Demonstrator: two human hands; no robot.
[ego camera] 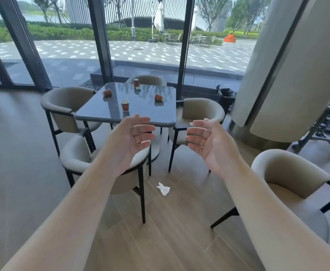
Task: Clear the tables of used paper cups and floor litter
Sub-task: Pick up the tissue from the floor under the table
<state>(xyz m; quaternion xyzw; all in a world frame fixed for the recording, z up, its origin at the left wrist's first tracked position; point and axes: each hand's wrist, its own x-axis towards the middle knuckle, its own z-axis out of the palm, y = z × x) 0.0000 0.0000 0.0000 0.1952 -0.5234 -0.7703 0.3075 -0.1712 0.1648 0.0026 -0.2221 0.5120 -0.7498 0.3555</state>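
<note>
Several red paper cups sit on the dark glossy table (93,112). One cup (125,105) stands upright near the front, another (136,82) stands at the far edge, and two lie tipped over, one on the left (107,92) and one on the right (158,97). A crumpled white tissue (163,188) lies on the wooden floor in front of the table. My left hand (131,136) and my right hand (207,140) are raised, palms facing each other, fingers spread and holding nothing, well short of the cups.
Beige tub chairs ring the table, the nearest chair (78,153) directly under my left hand; another chair (289,169) stands at the right. A black-lined bin (225,97) stands by the window next to a large curved column (277,85). Tall glass panes close the far side.
</note>
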